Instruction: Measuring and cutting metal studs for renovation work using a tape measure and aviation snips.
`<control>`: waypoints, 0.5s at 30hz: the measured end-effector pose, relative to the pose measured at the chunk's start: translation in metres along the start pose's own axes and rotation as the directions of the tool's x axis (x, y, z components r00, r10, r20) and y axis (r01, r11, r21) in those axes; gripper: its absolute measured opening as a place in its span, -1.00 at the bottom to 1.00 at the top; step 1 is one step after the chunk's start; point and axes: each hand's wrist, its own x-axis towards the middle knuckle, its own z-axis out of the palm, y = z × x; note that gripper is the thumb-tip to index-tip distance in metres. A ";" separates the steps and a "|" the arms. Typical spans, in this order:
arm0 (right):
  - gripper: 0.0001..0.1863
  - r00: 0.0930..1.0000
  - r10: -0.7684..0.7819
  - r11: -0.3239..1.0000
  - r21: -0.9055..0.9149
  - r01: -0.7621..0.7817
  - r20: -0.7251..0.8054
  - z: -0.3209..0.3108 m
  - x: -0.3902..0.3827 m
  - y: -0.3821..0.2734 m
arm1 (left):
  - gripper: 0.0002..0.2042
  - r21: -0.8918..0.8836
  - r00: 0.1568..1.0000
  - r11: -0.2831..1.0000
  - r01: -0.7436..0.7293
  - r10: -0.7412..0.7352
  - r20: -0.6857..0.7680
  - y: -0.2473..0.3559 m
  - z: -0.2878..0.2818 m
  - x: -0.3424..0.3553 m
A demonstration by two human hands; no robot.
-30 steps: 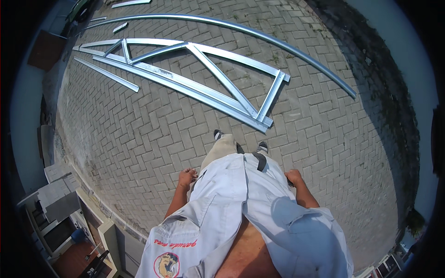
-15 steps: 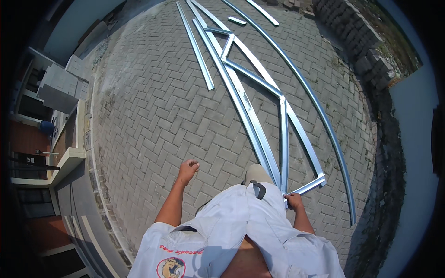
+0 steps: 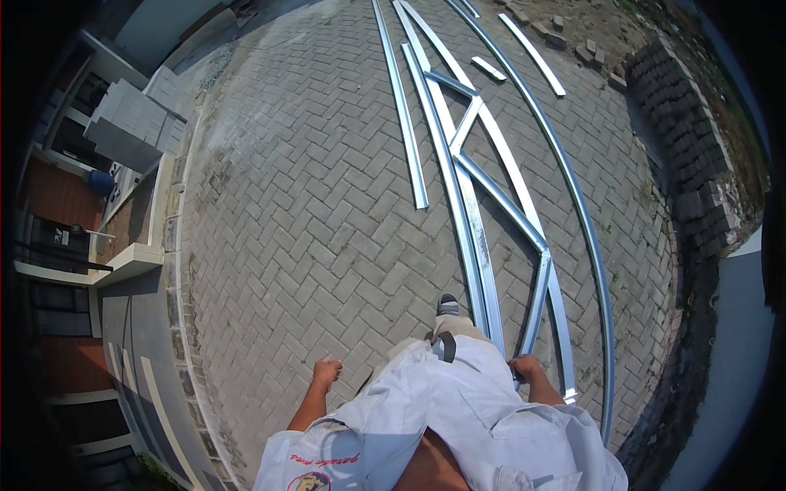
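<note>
My left hand [image 3: 328, 372] hangs out at my left side above the paving, fingers curled in and nothing visible in them. On the other side, my right hand [image 3: 526, 367] is closed close to my hip, beside the near end of a silvery metal truss [image 3: 501, 199]. A small dark thing shows at its fingers, too hidden to name. The truss lies flat, with long channels joined by zigzag braces. Just left of it my shoe [image 3: 447, 305] is on the ground. My clothing covers part of the truss's near end.
A loose straight metal channel [image 3: 400, 110] lies left of the truss, and a long one [image 3: 573, 180] to its right. Short offcuts [image 3: 489, 69] lie farther off. Stacked paving blocks [image 3: 684, 123] line the right; pale blocks [image 3: 135, 123] stand at left.
My body has moved forward along the truss, so the metal pieces sit lower in view. My left hand has dropped nearer my side. A shoe now shows in front of me.
</note>
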 end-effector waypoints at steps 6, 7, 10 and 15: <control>-0.59 0.981 -0.187 0.968 -0.159 0.192 0.048 -0.058 -0.009 -0.243 | -0.88 -0.434 0.998 0.899 0.049 -0.062 -0.016 0.011 -0.010 0.054; -0.64 0.964 -0.266 0.944 -0.200 0.264 0.018 -0.065 -0.010 -0.285 | -0.88 -0.384 0.998 0.921 0.064 -0.054 0.037 0.009 -0.007 0.071; -0.63 0.962 -0.272 0.954 -0.138 0.267 -0.017 -0.083 -0.002 -0.404 | -0.84 0.129 0.998 0.990 -0.062 0.057 0.040 0.011 -0.008 0.143; -0.64 0.937 -0.331 0.938 -0.150 0.312 -0.116 -0.075 0.002 -0.562 | -0.84 0.191 0.979 0.960 -0.204 0.199 0.047 0.111 -0.083 0.260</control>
